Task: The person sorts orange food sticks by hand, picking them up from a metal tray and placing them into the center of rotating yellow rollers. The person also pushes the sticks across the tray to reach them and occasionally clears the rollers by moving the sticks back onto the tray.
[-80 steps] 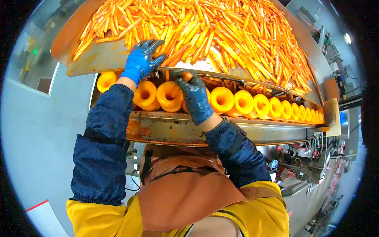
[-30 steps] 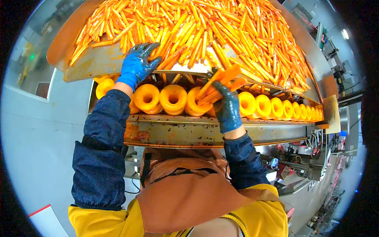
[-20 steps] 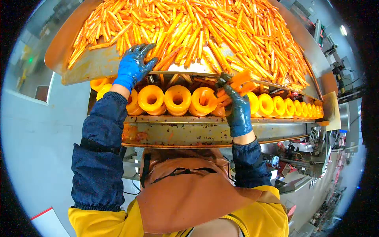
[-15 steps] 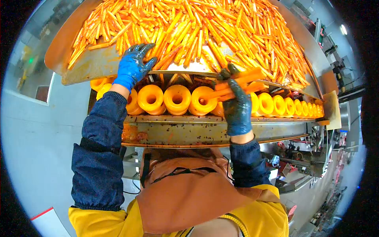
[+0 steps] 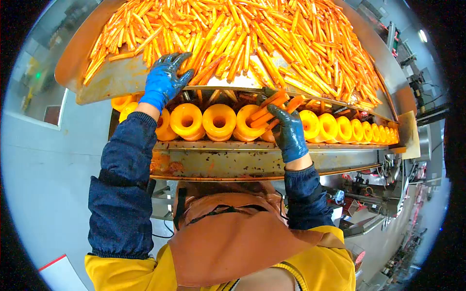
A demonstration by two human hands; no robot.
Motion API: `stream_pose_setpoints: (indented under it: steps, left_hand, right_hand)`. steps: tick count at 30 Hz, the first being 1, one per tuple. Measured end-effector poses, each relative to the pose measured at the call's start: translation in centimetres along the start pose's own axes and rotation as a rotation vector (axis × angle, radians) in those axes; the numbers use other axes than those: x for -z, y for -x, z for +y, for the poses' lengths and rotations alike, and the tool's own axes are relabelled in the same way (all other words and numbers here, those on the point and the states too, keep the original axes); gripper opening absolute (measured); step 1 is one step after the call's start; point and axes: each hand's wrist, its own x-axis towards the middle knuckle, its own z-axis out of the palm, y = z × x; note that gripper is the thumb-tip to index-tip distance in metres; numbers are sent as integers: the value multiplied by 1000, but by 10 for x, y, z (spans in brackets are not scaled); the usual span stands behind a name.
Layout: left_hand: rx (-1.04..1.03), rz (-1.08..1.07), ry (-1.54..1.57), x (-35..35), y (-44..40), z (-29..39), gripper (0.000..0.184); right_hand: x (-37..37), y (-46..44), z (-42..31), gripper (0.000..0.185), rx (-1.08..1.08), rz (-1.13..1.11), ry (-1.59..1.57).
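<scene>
My left hand (image 5: 165, 82), in a blue glove with dark wet fingers, rests at the front edge of the metal tray (image 5: 114, 77), fingers apart, beside the pile of orange sticks (image 5: 233, 34). My right hand (image 5: 288, 130), gloved the same way, is closed around several orange sticks (image 5: 275, 107). Their left ends lie over the mouth of an orange ring-shaped cup (image 5: 246, 132). More such cups stand in a row on both sides, among them one (image 5: 219, 122) to the left and one (image 5: 309, 125) to the right of my right hand.
A metal ledge (image 5: 228, 162) with dark specks runs along the front of the cups. At the row's right end stands a pale board (image 5: 410, 136). Machinery (image 5: 369, 194) is at the lower right, and a white panel with a red edge (image 5: 63, 274) at the lower left.
My right hand has moved right along the row since the earliest frame and now holds sticks. Lately the sticks have tilted down toward the cup. My left hand has shifted slightly, still at the tray edge.
</scene>
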Motion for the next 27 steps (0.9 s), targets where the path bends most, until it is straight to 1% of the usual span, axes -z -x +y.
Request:
stream_pose_setpoints:
  steps: [1,2,4,5,7,8,9,11,12,13,15,16,17,19,20,21,23,24,26,27]
  left_hand:
    - [16,-9,-7,1,0,1,49]
    - [19,-7,-10,2,0,2,49]
    - [22,-27,-6,2,0,1,49]
    - [25,-30,-7,2,0,0,49]
    - [15,-16,-10,1,0,0,49]
    - [12,-18,-9,0,0,0,49]
    - [2,-7,-1,0,0,-1,49]
    - [-5,6,6,-2,0,-2,49]
    - [-4,4,3,-2,0,-2,49]
    - [-2,2,-1,-1,0,-2,48]
    - [-3,4,-11,-1,0,-2,48]
    - [-8,7,-22,-2,0,-1,48]
    - [-11,6,-20,-2,0,-1,48]
    - [-6,4,-7,0,-1,0,49]
    - [-10,4,-20,0,-1,0,49]
    - [-12,4,-21,0,-1,0,49]
    - [-15,13,-19,-1,0,0,48]
    - [-16,14,-22,0,-1,-1,48]
    - [-22,22,-32,-2,0,-1,48]
    - [-27,20,-31,-2,1,-1,48]
  right_hand:
    - [5,-1,3,33,-12,20,88]
    - [11,-1,4,33,-13,16,88]
    - [15,4,3,31,15,35,257]
    - [15,4,3,31,11,34,257]
    - [8,9,-6,28,72,-18,473]
    - [-2,13,-14,23,169,-29,593]
    - [1,14,-14,23,168,-26,593]
    - [13,14,-16,18,104,118,733]
    - [13,15,-19,14,252,115,643]
    - [15,18,-28,18,113,230,654]
    - [9,21,-39,25,378,137,431]
    - [-7,27,-50,35,407,89,330]
    - [-5,27,-47,35,407,93,331]
    - [3,25,-36,40,195,56,486]
    - [2,19,-28,42,36,43,496]
    - [-4,11,-10,43,157,2,446]
    - [-28,10,-9,23,368,53,433]
    - [-28,9,-8,23,369,53,430]
    - [-23,7,2,26,723,10,1200]
    - [-19,-7,20,22,775,-38,1206]
